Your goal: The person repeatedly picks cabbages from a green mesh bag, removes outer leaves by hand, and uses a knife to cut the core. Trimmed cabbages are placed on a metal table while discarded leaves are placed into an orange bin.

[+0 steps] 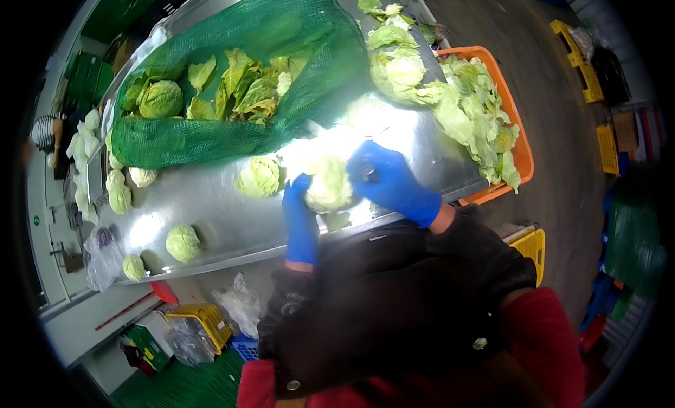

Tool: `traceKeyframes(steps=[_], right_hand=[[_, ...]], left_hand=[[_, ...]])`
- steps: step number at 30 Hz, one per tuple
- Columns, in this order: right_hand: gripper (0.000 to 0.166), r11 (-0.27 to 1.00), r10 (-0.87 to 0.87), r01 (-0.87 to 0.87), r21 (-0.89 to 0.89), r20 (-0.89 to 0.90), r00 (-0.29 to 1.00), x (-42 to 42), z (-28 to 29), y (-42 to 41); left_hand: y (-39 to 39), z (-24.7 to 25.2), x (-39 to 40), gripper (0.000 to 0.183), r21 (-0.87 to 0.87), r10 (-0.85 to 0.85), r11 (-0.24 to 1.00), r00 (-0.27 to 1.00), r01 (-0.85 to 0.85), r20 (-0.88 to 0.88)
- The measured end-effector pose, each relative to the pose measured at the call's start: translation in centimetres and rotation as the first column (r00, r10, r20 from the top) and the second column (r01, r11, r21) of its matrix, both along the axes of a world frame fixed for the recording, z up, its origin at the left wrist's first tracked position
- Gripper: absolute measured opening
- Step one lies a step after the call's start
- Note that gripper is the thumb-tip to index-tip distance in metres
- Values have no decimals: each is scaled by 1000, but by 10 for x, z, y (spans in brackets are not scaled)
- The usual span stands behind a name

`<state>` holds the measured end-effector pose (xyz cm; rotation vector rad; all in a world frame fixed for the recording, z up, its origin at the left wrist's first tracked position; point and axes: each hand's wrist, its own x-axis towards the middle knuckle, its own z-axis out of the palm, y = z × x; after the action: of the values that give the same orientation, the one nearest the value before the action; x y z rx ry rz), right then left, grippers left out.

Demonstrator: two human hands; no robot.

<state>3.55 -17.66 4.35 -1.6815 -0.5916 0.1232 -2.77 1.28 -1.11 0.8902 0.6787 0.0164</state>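
My left hand [300, 218], in a blue glove, rests against the left side of a pale green cabbage head [329, 184] near the front edge of the steel table [211, 197]. On the cabbage's right is my gloved right hand [387, 178], its fingers curled around something dark and small, perhaps a tool's handle; glare hides what it is. Another cabbage [259, 177] lies just left of my left hand. Beyond them spreads a green mesh sack [200, 142], open, with a whole cabbage [161, 99] and loose yellow-green leaves [253, 91] in it.
An orange crate [522, 144] heaped with cabbage leaves [469, 113] stands at the table's right end. More leaves [395, 70] lie on the far right of the table. Several small cabbages [182, 243] sit at the left, near a plastic bag [104, 260]. Another person [47, 131] stands far left.
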Motion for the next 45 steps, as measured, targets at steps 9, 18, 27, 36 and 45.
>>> traceKeyframes(steps=[9,18,27,36,45], right_hand=[[14,988,-110,140,64,-336,935,47,19,-74],[62,998,-40,53,46,-245,969,42,16,-21],[23,965,228,-241,-104,-128,965,7,18,10],[45,981,-35,-61,-186,-475,880,-4,-1,66],[24,962,219,-268,-47,-450,866,-13,37,56]], left_hand=[[-2,21,9,59,-497,15,865,985,72,170],[0,38,10,65,-287,-136,927,929,242,344],[9,30,-2,85,-245,-26,961,927,126,374],[21,44,4,69,-688,291,713,950,-135,115],[25,12,-6,59,-415,271,903,898,-113,346]])
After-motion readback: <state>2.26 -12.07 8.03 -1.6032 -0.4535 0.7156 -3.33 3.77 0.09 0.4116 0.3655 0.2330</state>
